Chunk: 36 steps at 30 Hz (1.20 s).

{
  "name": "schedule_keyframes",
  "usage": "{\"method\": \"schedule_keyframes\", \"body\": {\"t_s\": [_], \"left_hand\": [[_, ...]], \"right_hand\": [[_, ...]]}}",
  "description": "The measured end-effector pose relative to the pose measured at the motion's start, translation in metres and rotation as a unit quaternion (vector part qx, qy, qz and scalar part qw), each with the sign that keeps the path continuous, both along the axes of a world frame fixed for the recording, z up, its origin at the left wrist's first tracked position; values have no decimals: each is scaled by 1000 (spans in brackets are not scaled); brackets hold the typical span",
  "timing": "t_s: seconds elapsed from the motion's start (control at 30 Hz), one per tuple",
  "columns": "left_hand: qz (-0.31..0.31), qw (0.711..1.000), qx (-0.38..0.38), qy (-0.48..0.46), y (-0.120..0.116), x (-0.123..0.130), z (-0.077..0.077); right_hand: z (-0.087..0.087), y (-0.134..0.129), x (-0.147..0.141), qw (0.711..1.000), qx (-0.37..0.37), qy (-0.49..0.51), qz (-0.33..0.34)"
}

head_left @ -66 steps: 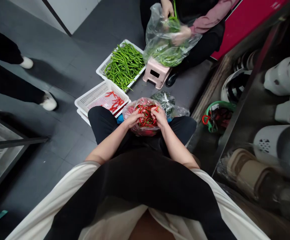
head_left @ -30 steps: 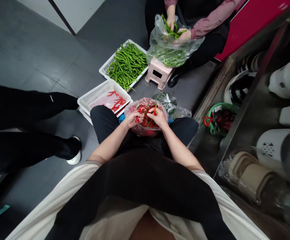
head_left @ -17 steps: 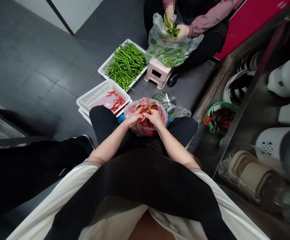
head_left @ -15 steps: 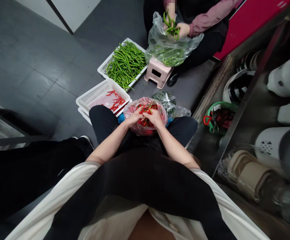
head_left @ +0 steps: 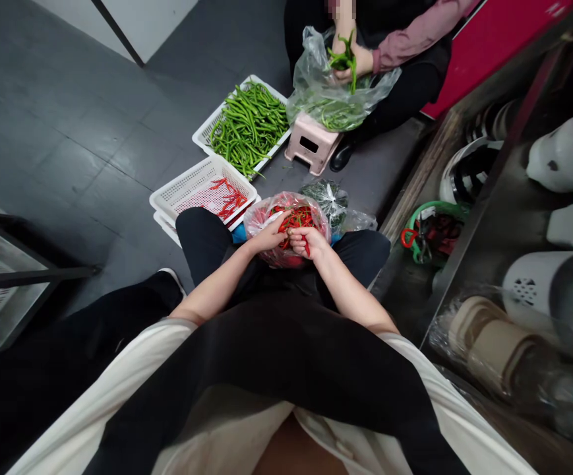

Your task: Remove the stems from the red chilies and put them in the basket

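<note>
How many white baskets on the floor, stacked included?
3: green-chilli basket, red-chilli basket nearer the wearer, and lower basket beneath that, mostly hidden. More may be hidden.

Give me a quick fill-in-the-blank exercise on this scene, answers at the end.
The left hand and right hand are at a clear plastic ____ of slim red peppers.
The farther white perforated basket holds long peppers coloured ____.
The nearer white perforated basket holds far ____ peppers.
Beside the farther basket stands a pale pink plastic ____.
Missing words: bag; green; fewer; stool.
</note>
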<state>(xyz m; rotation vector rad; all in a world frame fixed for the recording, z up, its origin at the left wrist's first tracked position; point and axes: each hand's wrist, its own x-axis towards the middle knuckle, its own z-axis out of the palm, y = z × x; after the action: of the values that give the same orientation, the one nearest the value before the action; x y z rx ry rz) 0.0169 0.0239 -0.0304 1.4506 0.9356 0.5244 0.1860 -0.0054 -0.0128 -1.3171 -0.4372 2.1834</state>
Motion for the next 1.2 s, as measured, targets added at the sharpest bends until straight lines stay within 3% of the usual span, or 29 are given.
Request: {"method": "schedule_keyframes", "body": {"t_s": [0.1,0.2,0.27,0.33,0.43,0.5,0.57,0.63,0.67,0.73,0.8,0.87,0.93,1.1,1.2], "left_hand": [[16,999,27,42,0,1,0],[15,995,35,91,-2,3,1],[15,994,34,102,-4,5,3],[30,994,29,98,-5,8,3],[83,993,4,78,-5,14,1],[110,990,-63,57,-4,18,0],[123,973,-192,22,-2,20,0],[130,925,-353,-50,1,19,4],[137,890,-422,-102,3,17,7],[165,819,-509,-208,7,12,14],[210,775,-525,-282,9,7,21],[242,764,-508,-315,9,5,23],[251,767,-486,-336,9,5,24],[251,780,-443,-365,7,10,23],[247,793,-437,-345,7,13,24]], "right_hand": [[-3,-7,-5,986,87,-111,-87],[-7,-9,-14,926,218,-265,-155],[-7,-7,-18,891,270,-347,-117],[-4,-4,-20,853,293,-431,-37],[7,-1,-23,765,334,-543,88],[14,1,-23,708,377,-576,157],[16,7,-21,677,400,-585,198],[14,15,-14,688,380,-590,185],[11,18,-9,712,358,-583,156],[5,22,1,789,302,-529,76],[1,19,8,872,245,-425,0],[1,10,8,926,204,-314,-50],[3,0,1,949,195,-236,-71],[7,-9,-23,959,198,-191,-70],[3,-4,-29,950,203,-224,-80]]}}
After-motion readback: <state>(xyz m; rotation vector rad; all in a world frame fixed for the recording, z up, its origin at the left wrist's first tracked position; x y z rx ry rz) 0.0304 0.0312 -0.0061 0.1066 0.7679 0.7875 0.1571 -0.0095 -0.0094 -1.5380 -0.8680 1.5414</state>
